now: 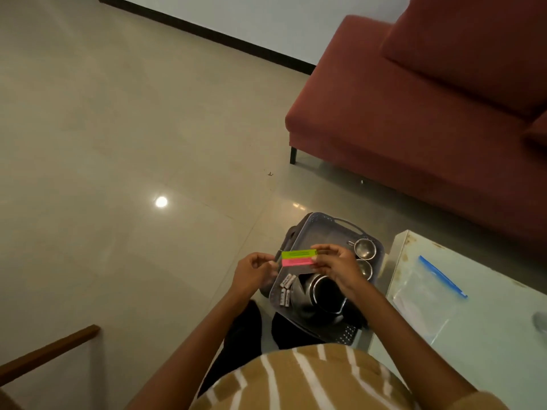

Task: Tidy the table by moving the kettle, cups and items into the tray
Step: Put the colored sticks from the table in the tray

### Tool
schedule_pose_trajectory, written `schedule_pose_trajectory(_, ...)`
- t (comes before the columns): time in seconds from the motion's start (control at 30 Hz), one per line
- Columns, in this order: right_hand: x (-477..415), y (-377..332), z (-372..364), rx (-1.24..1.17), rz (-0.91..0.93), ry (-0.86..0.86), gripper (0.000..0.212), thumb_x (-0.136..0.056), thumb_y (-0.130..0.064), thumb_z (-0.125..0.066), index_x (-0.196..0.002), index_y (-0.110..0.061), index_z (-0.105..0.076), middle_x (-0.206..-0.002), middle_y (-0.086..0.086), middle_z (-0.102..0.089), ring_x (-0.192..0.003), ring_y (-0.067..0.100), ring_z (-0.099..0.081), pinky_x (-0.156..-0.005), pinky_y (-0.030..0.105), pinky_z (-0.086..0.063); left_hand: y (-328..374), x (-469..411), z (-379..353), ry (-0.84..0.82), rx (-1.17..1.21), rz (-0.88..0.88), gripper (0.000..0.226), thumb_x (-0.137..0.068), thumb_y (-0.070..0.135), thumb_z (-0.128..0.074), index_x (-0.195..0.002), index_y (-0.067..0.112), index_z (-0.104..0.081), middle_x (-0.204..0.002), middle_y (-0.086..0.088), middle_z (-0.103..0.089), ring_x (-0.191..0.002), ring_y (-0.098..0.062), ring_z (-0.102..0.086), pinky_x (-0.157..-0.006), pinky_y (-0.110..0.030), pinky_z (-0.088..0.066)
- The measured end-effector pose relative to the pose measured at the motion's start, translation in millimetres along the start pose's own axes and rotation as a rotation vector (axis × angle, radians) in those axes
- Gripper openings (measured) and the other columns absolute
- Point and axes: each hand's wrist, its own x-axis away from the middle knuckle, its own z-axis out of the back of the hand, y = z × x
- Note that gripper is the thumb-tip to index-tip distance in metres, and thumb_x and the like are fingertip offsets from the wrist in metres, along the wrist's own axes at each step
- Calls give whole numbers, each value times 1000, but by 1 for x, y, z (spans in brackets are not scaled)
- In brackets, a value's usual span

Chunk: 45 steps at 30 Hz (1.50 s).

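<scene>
Flat green-and-pink sticky-note pad (297, 258) is held level above grey plastic tray (313, 223), long axis left to right. Its right end is pinched by right hand (337, 267). Left hand (254, 272) is curled at the left end, grasp not discernible. Tray lies directly beneath both hands, loaded with steel kettle (322, 294) near, two steel cups (365, 248) far right, small white batteries (285, 288) left. Clear zip bag (423, 294) is noted on white bench (488, 335), right. A straight lowering is judged sufficient.

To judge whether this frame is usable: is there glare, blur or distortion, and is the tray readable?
Head view: dim, warm light; one glare spot on the floor; the sofa edge is motion-smeared; lines lean from the wide lens; the tray and kettle are dark but recognisable; print on the strip in the right hand is unreadable.
</scene>
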Motion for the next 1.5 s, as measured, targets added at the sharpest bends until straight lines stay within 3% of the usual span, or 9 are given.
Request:
schedule_pose_trajectory(0.17, -58, 10, 12, 199, 3, 315, 28, -79, 15, -55, -78, -12, -62, -86, 17, -64, -58, 18, -57, -45, 14, -51, 20, -21, 19, -69, -101, 7, 16, -91, 10, -53, -105, 8, -59, -97, -10, -67, -75, -14, -63, -54, -12, -51)
schedule_pose_trajectory(0.27, -89, 27, 13, 405, -14, 425, 30, -76, 13, -54, -78, -14, -64, -96, 22, -68, -69, 24, -59, -59, 26, -52, 30, -28, 27, -77, -125, 1, 18, -93, 11, -49, -108, 6, -58, -97, -8, -67, -74, -13, -62, -55, -12, -50)
schedule_pose_trajectory(0.37, -115, 41, 12, 633, -12, 352, 28, -76, 12, -52, -91, -3, -70, -99, 17, -69, -86, 25, -60, -69, 29, -46, 35, -31, 25, -69, -158, 9, 19, -95, 15, -45, -106, 6, -59, -97, -9, -66, -74, -14, -61, -61, -19, -46)
schedule_pose_trajectory(0.47, -140, 56, 9, 787, -41, 242, 27, -77, 8, -51, -93, -4, -70, -104, 19, -68, -101, 34, -62, -83, 34, -48, 39, -35, 18, -106, -244, 7, 21, -97, 18, -42, -101, 8, -59, -95, -9, -66, -73, -13, -59, -62, -20, -44)
schedule_pose_trajectory(0.73, -179, 81, -3, 908, -148, 25, 24, -83, 0, -48, -98, -6, -65, -110, 18, -64, -101, 34, -59, -86, 37, -48, 33, -36, 10, -119, -250, 65, 25, -97, 24, -42, -102, 9, -62, -90, 0, -69, -79, -14, -64, -73, -26, -47)
schedule_pose_trajectory(0.93, -192, 98, -5, 942, -157, -70, 25, -82, 2, -51, -102, 0, -65, -108, 20, -65, -100, 33, -61, -85, 37, -49, 7, -25, 14, -69, -242, 184, 29, -99, 20, -38, -100, 5, -63, -83, 0, -66, -72, -13, -61, -56, -12, -43)
schedule_pose_trajectory(1.33, -199, 101, -7, 856, -180, -125, 32, -84, 4, -49, -114, 1, -62, -116, 23, -63, -106, 35, -59, -91, 37, -49, 16, -25, 14, -38, -219, 147, 33, -100, 26, -33, -96, 10, -61, -86, -2, -66, -76, -15, -61, -68, -23, -44)
schedule_pose_trajectory(1.5, -196, 94, -3, 835, -182, -63, 26, -87, -2, -50, -109, 1, -64, -115, 23, -63, -108, 35, -58, -81, 28, -43, 18, -26, 17, -30, -211, 149, 32, -100, 24, -34, -99, 8, -61, -88, -4, -66, -75, -15, -61, -66, -22, -44)
